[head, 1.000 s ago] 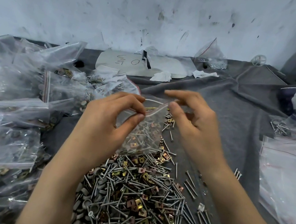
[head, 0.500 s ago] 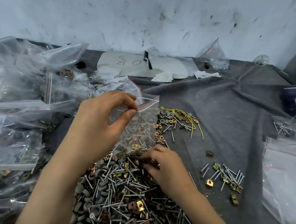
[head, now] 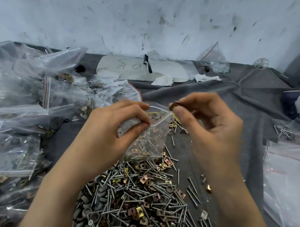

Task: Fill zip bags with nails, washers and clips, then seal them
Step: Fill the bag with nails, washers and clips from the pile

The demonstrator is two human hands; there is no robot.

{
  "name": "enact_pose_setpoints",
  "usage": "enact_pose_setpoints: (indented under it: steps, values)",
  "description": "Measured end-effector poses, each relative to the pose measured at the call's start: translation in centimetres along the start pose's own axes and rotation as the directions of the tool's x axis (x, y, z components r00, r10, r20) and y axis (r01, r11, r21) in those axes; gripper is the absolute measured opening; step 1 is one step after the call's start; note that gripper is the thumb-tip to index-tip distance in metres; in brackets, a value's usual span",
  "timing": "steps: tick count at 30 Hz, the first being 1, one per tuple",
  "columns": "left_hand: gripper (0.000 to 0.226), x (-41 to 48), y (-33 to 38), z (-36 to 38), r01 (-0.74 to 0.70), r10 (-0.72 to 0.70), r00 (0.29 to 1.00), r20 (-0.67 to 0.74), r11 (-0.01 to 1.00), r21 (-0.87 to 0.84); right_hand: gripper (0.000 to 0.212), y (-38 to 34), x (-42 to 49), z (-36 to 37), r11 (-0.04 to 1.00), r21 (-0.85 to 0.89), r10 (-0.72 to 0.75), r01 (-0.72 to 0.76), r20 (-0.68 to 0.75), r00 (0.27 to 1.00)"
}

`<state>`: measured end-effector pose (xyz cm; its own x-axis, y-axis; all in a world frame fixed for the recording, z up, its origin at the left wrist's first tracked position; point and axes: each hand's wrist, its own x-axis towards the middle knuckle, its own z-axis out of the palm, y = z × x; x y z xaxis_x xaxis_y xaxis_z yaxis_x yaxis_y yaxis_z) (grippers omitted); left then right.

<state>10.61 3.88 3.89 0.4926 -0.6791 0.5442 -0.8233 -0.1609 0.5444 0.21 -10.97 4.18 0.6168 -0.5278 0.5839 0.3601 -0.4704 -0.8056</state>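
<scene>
My left hand [head: 116,125] pinches the near lip of a small clear zip bag [head: 151,140], which hangs open above the table and holds nails, washers and clips. My right hand [head: 211,130] is at the bag's mouth and pinches a brownish metal clip [head: 174,105] between thumb and forefinger, just above the far lip. Below both hands lies a big loose pile [head: 138,201] of silver nails, grey washers and gold and copper clips on the grey cloth [head: 225,97].
Filled zip bags [head: 15,112] are heaped along the left. Flat plastic bags [head: 290,183] lie at the right edge. At the back are a white board [head: 142,69], crumpled tissues [head: 163,81] and a bag of small screws [head: 214,60]. Loose nails [head: 195,196] scatter right of the pile.
My right hand went down into the pile, picked up a clip and has risen back to the bag's mouth. My left hand kept holding the bag open.
</scene>
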Motion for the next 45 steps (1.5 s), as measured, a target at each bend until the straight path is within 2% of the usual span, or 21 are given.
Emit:
enact_pose_setpoints:
  steps: [4,5,8,11,14,15,18,23,27,30,32,33,35,36,38,40,42,45]
  values:
    - [0.006,0.0,0.4,0.3,-0.043,0.043,0.999,0.025,0.999,-0.014,0.013,-0.2,0.6,0.4,0.949,-0.302,-0.068,0.090,0.082,0.994]
    - [0.007,0.0,0.5,0.4,-0.046,0.047,0.998,0.029,0.999,-0.021,0.014,0.1,0.3,0.3,0.942,-0.323,-0.077,0.096,0.070,0.995]
    - [0.004,-0.1,0.4,0.3,-0.028,0.028,1.000,0.006,1.000,-0.008,0.016,1.4,-0.9,0.3,0.974,-0.226,-0.055,0.028,-0.115,0.992]
    - [0.006,-0.1,0.1,0.0,0.020,-0.021,0.998,-0.058,1.000,-0.019,0.019,3.8,-2.5,1.1,0.971,-0.191,0.108,-0.146,-0.198,0.974]
    - [0.006,-0.1,-0.3,-0.3,0.051,-0.054,0.990,-0.132,0.998,-0.031,0.015,6.8,-4.1,1.8,0.907,-0.288,0.297,-0.308,-0.080,0.951]
    - [0.006,-0.1,-0.5,-0.3,0.061,-0.066,0.985,-0.157,0.998,-0.035,0.011,7.7,-4.6,2.0,0.877,-0.372,0.327,-0.303,0.001,0.945]
    - [0.009,-0.2,-0.7,-0.6,0.091,-0.100,0.973,-0.207,0.995,-0.052,0.010,9.4,-5.3,2.5,0.801,-0.583,0.341,-0.136,0.258,0.904]
    - [0.009,-0.2,-0.7,-0.6,0.101,-0.109,0.975,-0.194,0.994,-0.051,0.012,10.2,-5.2,2.8,0.734,-0.679,0.342,-0.005,0.362,0.867]
    - [0.006,-0.1,-0.5,-0.5,0.115,-0.121,0.976,-0.181,0.992,-0.042,0.016,10.4,-4.9,2.8,0.698,-0.716,0.406,0.006,0.403,0.820]
    - [0.006,-0.1,-0.4,-0.6,0.120,-0.123,0.977,-0.177,0.992,-0.032,0.012,10.6,-4.4,2.4,0.699,-0.715,0.429,0.027,0.449,0.783]
    - [0.006,-0.2,-0.4,-0.7,0.114,-0.117,0.979,-0.165,0.993,-0.029,0.008,10.1,-4.3,2.0,0.767,-0.640,0.403,-0.051,0.418,0.814]
    - [0.005,-0.2,-0.4,-0.8,0.105,-0.108,0.982,-0.153,0.994,-0.024,0.006,9.6,-4.3,1.7,0.821,-0.551,0.389,-0.150,0.346,0.854]
    - [0.005,-0.2,-0.3,-0.8,0.081,-0.082,0.990,-0.111,0.997,-0.017,0.014,7.9,-3.8,1.1,0.898,-0.258,0.396,-0.356,0.121,0.910]
    - [0.005,-0.2,-0.2,-0.8,0.070,-0.072,0.994,-0.084,0.997,-0.023,0.017,6.7,-3.3,0.8,0.918,-0.137,0.380,-0.373,0.031,0.924]
    - [0.005,-0.2,0.2,-0.5,0.040,-0.041,0.999,-0.035,0.999,-0.028,0.016,4.2,-2.0,0.2,0.963,-0.010,0.268,-0.268,-0.048,0.962]
    - [0.005,-0.2,0.6,-0.2,-0.005,0.005,1.000,0.005,1.000,-0.016,0.011,1.6,-0.7,-0.1,0.984,0.069,0.169,-0.165,-0.049,0.984]
    - [0.005,-0.2,1.0,0.1,-0.034,0.035,0.999,0.026,0.999,-0.029,0.008,0.1,0.3,-0.4,0.993,0.020,0.113,-0.113,-0.019,0.993]
    - [0.006,-0.2,1.5,0.4,-0.056,0.057,0.998,0.022,0.997,-0.048,0.012,-0.2,0.9,-0.8,0.977,-0.189,0.115,-0.096,0.094,0.989]
